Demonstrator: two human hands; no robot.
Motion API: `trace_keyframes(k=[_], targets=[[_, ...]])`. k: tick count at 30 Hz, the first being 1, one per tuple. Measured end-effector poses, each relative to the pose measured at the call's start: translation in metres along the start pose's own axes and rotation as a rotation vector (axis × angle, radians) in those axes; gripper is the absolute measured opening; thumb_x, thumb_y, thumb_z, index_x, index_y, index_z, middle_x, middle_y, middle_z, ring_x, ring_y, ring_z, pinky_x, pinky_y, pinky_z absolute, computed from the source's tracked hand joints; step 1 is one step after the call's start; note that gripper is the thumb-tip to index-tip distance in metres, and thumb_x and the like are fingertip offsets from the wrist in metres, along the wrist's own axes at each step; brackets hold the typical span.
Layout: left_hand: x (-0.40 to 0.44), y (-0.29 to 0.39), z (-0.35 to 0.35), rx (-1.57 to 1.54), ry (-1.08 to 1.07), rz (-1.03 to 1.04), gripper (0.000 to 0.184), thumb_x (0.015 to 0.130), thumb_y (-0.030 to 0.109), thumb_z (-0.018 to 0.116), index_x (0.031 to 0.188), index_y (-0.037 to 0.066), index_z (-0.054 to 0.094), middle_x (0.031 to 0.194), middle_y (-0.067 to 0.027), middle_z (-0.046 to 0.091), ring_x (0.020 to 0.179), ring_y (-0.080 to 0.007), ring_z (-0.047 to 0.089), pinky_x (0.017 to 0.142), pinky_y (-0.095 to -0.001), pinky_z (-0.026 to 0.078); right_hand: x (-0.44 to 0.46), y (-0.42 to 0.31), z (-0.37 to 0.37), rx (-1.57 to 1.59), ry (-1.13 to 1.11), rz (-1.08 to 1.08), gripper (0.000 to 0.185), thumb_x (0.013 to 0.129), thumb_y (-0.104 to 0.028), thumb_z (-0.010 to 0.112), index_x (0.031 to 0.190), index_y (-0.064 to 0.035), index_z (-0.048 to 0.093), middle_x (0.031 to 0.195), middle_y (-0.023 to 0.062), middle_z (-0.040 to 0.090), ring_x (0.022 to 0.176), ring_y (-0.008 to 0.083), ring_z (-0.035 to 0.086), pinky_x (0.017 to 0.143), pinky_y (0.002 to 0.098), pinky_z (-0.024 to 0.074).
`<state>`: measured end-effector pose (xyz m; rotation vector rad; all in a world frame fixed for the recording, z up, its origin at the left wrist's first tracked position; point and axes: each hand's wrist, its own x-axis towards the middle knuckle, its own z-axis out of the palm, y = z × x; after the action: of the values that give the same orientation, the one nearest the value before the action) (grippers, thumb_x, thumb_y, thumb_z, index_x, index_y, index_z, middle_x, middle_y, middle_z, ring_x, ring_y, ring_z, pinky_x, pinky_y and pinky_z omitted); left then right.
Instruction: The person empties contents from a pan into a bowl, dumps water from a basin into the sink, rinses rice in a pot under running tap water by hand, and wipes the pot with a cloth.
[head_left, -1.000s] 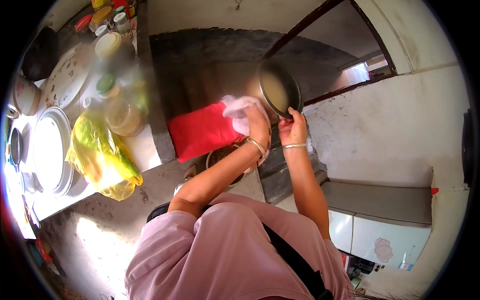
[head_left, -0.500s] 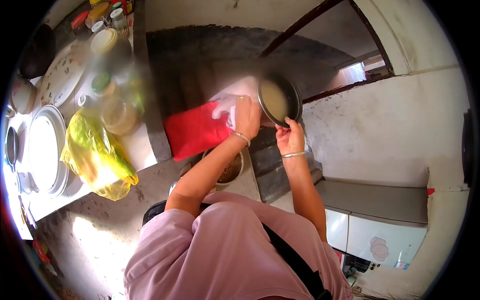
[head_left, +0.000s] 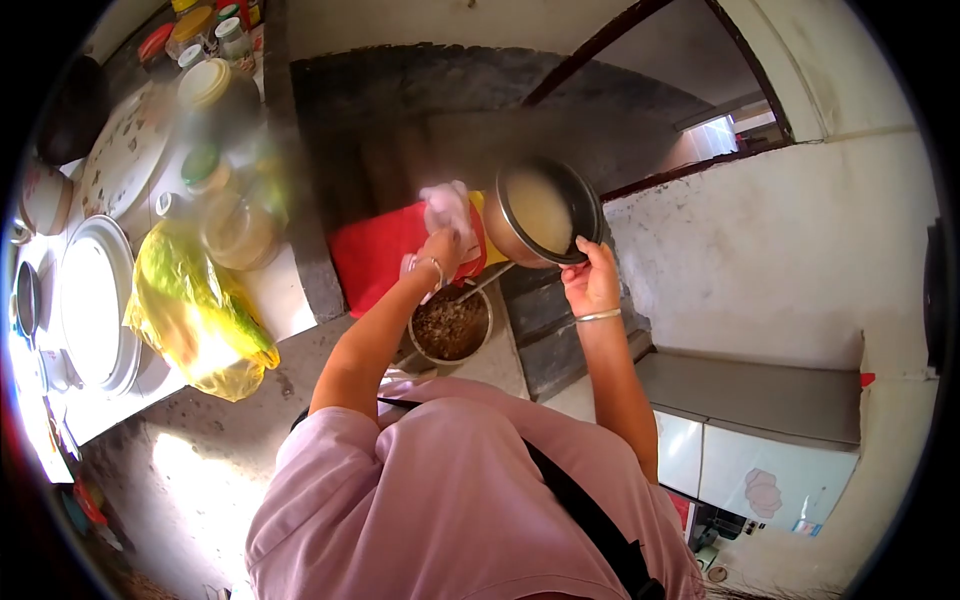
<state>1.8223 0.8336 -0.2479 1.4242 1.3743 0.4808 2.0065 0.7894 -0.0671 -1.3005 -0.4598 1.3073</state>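
My right hand (head_left: 592,282) grips the rim of a dark metal pot (head_left: 507,225), tilted toward me with pale, cloudy contents. Left of it, my left hand (head_left: 442,250) is closed around a bunched pinkish-white cloth (head_left: 448,205), apart from the pot. Beneath that hand lies a flat red sheet-like thing (head_left: 375,255), with a yellow piece (head_left: 492,245) showing at its right. Nearer my body stands a round pot (head_left: 452,332) of brown, crumbly contents, and a light-coloured handle (head_left: 487,283) sticks out of it.
At left, a counter (head_left: 285,290) bears a yellow plastic bag (head_left: 200,325), a white oval tray (head_left: 95,310), and several jars (head_left: 205,85). A grey-topped cabinet (head_left: 750,400) stands at lower right by the wall (head_left: 740,260). Haze blurs the middle of the view.
My left hand has moved left and toward my body with the cloth, away from the pot's rim. The tilted pot has shifted slightly left. More of the brown contents and the handle now show.
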Motion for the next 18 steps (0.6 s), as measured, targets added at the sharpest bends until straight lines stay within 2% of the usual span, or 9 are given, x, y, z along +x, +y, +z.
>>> trace_keyframes(k=[5,8,9,12,13,14,15,16,18], targets=[[-0.027,-0.010,0.020,0.666,-0.010,0.167,0.039,0.078,0.024,0.056,0.114,0.008,0.049,0.128,-0.0138,0.038,0.119,-0.0296,0.038,0.095,-0.0493,0.033,0.004,-0.006,0.003,-0.036,-0.094,-0.050,0.007,0.077,-0.009,0.059,0.076,-0.0082,0.052,0.065,0.0059,0.059,0.046,0.0147,0.054,0.039,0.0223,0.0398],[-0.048,-0.004,0.022,0.762,0.117,0.236,0.042,0.078,0.024,0.057,0.117,0.010,0.048,0.131,-0.0131,0.037,0.122,-0.0296,0.035,0.097,-0.0495,0.030,0.006,-0.007,0.003,-0.010,-0.119,-0.044,0.007,0.078,-0.008,0.058,0.076,-0.0078,0.051,0.067,0.0057,0.060,0.047,0.0147,0.055,0.038,0.0220,0.0400],[-0.055,0.001,0.017,0.795,0.114,0.223,0.041,0.079,0.025,0.055,0.117,0.010,0.049,0.127,-0.0143,0.042,0.119,-0.0311,0.039,0.092,-0.0477,0.036,0.006,-0.006,0.003,-0.006,-0.125,-0.052,0.007,0.078,-0.008,0.058,0.077,-0.0076,0.051,0.067,0.0055,0.060,0.047,0.0148,0.056,0.038,0.0221,0.0408],[-0.059,0.028,-0.023,0.161,-0.034,0.026,0.039,0.082,0.030,0.053,0.115,0.010,0.052,0.119,-0.0161,0.050,0.114,-0.0338,0.044,0.085,-0.0467,0.041,0.005,-0.001,0.002,0.004,-0.137,-0.065,0.007,0.078,-0.006,0.058,0.077,-0.0071,0.051,0.067,0.0053,0.060,0.048,0.0148,0.057,0.037,0.0223,0.0430],[-0.057,0.022,-0.022,-0.179,0.216,-0.008,0.039,0.085,0.038,0.049,0.109,0.007,0.055,0.112,-0.0160,0.056,0.111,-0.0323,0.047,0.079,-0.0460,0.044,0.005,0.000,0.004,0.005,-0.141,-0.064,0.007,0.078,-0.006,0.057,0.077,-0.0070,0.051,0.067,0.0055,0.060,0.047,0.0147,0.057,0.037,0.0224,0.0438],[-0.051,0.014,-0.036,-0.619,0.074,0.035,0.057,0.086,0.051,0.043,0.120,0.006,0.047,0.127,-0.0177,0.045,0.116,-0.0316,0.043,0.085,-0.0475,0.042,0.003,0.002,0.005,0.008,-0.141,-0.061,0.007,0.078,-0.005,0.057,0.077,-0.0068,0.051,0.067,0.0056,0.060,0.047,0.0145,0.057,0.036,0.0225,0.0446],[-0.074,0.055,-0.057,-1.074,0.015,-0.118,0.074,0.084,0.061,0.037,0.133,0.006,0.030,0.137,-0.0185,0.030,0.119,-0.0326,0.039,0.091,-0.0479,0.039,0.001,0.004,0.006,-0.026,-0.145,-0.054,0.008,0.078,-0.005,0.058,0.077,-0.0065,0.050,0.067,0.0058,0.060,0.047,0.0144,0.057,0.036,0.0225,0.0448],[-0.086,0.071,-0.077,-1.210,-0.159,-0.110,0.084,0.082,0.066,0.033,0.138,0.008,0.012,0.140,-0.0194,0.019,0.122,-0.0361,0.034,0.095,-0.0496,0.035,-0.001,0.005,0.009,-0.060,-0.148,-0.046,0.008,0.078,-0.005,0.058,0.076,-0.0063,0.050,0.067,0.0059,0.060,0.047,0.0142,0.057,0.036,0.0226,0.0450],[-0.094,0.085,-0.098,-1.231,-0.387,0.036,0.075,0.086,0.056,0.040,0.137,0.007,0.015,0.135,-0.0193,0.029,0.117,-0.0354,0.041,0.093,-0.0492,0.038,-0.004,0.012,0.012,-0.101,-0.183,-0.032,0.008,0.078,-0.006,0.058,0.076,-0.0056,0.050,0.067,0.0063,0.060,0.046,0.0139,0.057,0.035,0.0224,0.0448]])
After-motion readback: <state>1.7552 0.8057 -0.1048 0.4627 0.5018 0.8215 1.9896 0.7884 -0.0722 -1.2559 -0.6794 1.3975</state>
